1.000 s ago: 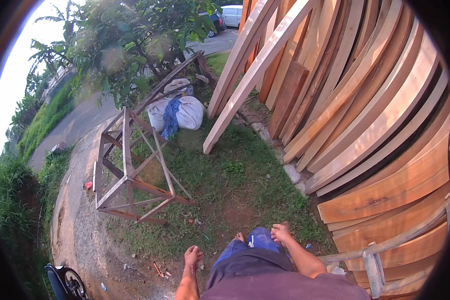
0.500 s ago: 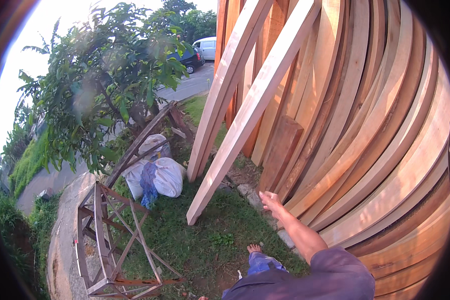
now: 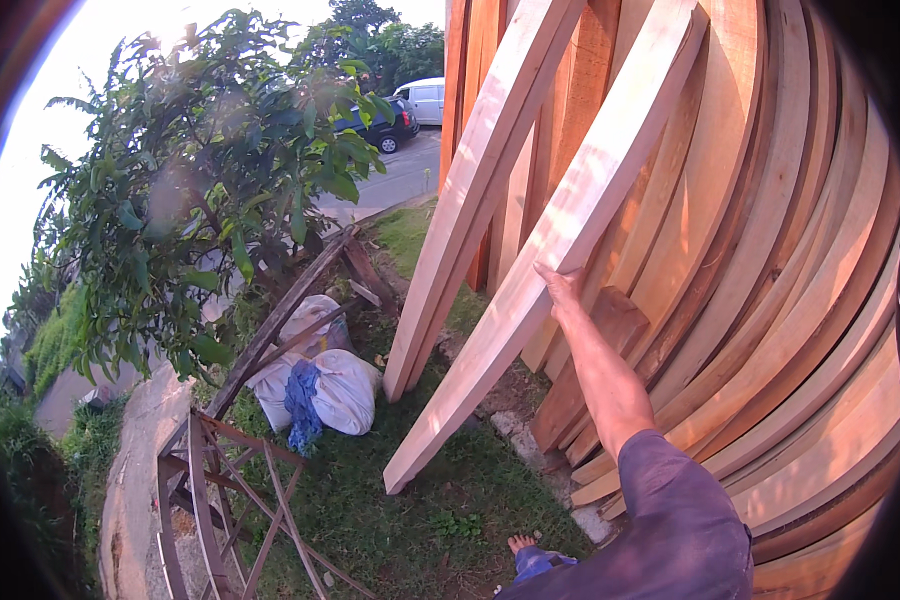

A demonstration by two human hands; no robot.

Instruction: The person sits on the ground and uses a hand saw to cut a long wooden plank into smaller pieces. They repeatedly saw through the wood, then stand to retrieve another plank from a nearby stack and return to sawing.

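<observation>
A dark sleeve fills the lower right, with a bare foot on the grass beside it. The right hand, partly curled, touches the right edge of a pale beam, its thumb side against the wood; the other fingers are mostly hidden, so I cannot tell whether they close around it (the left hand is out of view, its state unknown). The beam leans, its lower end near the grass. Behind it stand rows of planks; farther off lie white sacks, then a parked van.
</observation>
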